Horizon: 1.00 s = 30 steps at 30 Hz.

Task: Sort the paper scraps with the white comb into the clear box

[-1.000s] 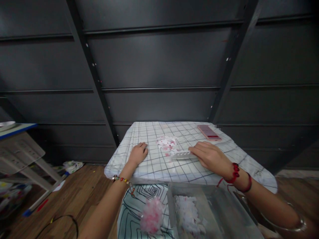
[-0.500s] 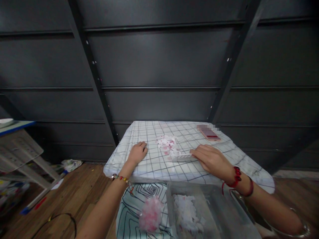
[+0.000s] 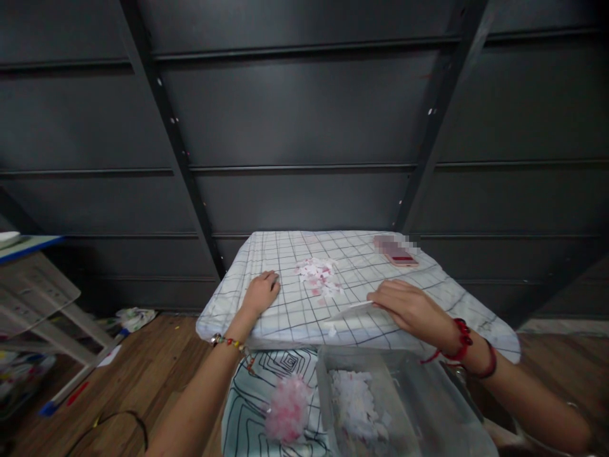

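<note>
At the worktop [image 3: 280,254] our right grip [image 3: 410,309] pinches a white strip [image 3: 353,309]; left grip [image 3: 260,294] lies released; far-right phone screen [image 3: 402,259] blurred.

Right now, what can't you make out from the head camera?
All in the head view:
- Thin white strip: gripped end, hidden by the fingers of the right hand.
- Pink-and-white scraps: too small and blurred to count.
- Phone: upper part, masked by pixelation.
- Plastic bin: near end, cut off by the bottom edge.
- White item: cut off by the left edge.
</note>
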Each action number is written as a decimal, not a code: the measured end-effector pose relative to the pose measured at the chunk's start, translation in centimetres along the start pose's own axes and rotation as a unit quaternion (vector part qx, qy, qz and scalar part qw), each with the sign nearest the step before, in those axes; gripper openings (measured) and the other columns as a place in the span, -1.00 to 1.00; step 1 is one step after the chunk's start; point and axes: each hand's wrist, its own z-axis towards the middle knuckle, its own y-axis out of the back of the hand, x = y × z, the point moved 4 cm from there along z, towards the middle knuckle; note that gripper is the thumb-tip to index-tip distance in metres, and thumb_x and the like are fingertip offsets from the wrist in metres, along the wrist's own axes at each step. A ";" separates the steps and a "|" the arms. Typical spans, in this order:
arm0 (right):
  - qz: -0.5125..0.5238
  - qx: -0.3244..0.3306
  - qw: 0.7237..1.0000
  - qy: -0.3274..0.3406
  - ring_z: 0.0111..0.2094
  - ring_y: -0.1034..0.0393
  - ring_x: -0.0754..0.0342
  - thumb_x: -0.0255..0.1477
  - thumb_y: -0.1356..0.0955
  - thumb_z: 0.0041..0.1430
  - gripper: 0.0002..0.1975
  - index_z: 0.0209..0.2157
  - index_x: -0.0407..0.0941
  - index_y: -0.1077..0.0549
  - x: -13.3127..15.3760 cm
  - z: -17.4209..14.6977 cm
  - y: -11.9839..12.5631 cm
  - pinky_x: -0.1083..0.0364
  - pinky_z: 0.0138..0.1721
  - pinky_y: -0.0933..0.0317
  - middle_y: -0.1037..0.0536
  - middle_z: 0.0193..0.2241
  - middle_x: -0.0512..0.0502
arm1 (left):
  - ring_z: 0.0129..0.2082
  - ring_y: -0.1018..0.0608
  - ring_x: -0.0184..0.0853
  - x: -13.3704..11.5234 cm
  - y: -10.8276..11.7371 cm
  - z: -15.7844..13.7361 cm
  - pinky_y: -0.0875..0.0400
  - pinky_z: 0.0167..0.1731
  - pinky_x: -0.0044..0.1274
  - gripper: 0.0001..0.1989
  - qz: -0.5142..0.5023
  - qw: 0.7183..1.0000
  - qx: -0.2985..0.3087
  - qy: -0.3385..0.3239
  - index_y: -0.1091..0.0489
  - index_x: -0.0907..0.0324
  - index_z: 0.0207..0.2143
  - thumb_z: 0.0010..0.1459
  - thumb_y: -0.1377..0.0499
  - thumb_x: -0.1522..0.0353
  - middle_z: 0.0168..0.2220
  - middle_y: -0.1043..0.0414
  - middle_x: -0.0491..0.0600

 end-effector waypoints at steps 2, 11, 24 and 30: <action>0.015 0.007 1.000 -0.003 -0.46 -0.26 0.13 -0.51 -0.14 0.20 -0.78 -0.37 -0.15 -0.38 -0.2 -0.5 0.6 0.13 -0.39 -0.13 -0.41 -0.55 -0.04 | -0.01 -0.36 -0.26 0.0 0.0 0.0 -0.21 0.00 -0.44 -0.71 0.003 1.000 0.003 -0.003 -0.33 0.22 -0.09 0.14 0.01 0.42 -0.02 -0.34 0.04; 0.028 -0.013 0.999 0.024 -0.49 -0.25 0.14 -0.49 -0.13 0.21 -0.76 -0.37 -0.14 -0.38 0.6 -0.4 1.8 0.14 -0.42 -0.11 -0.41 -0.56 -0.05 | -0.01 -0.36 -0.25 0.1 -0.2 0.1 -0.22 -0.01 -0.43 -0.72 0.008 1.000 0.006 -0.001 -0.34 0.22 -0.10 0.15 0.01 0.40 -0.02 -0.33 0.05; 0.008 -0.024 0.999 0.047 -0.50 -0.17 0.14 -0.62 -0.11 0.15 -0.72 -0.43 -0.15 -0.39 3.7 1.8 -0.5 0.13 -0.44 -0.04 -0.35 -0.60 -0.01 | -0.01 -0.36 -0.25 0.1 -0.2 0.1 -0.21 -0.01 -0.46 -0.71 0.014 1.000 0.006 -0.008 -0.34 0.24 -0.09 0.15 0.01 0.41 -0.03 -0.34 0.05; -0.020 -0.051 0.999 0.001 -0.45 -0.23 0.10 -0.56 -0.15 0.16 -0.79 -0.32 -0.19 -0.39 1.3 1.6 0.1 0.11 -0.38 -0.11 -0.40 -0.53 -0.07 | -0.01 -0.36 -0.26 0.1 -0.2 0.0 -0.21 -0.01 -0.47 -0.70 0.022 1.000 0.006 -0.008 -0.33 0.24 -0.08 0.15 0.02 0.41 -0.02 -0.33 0.05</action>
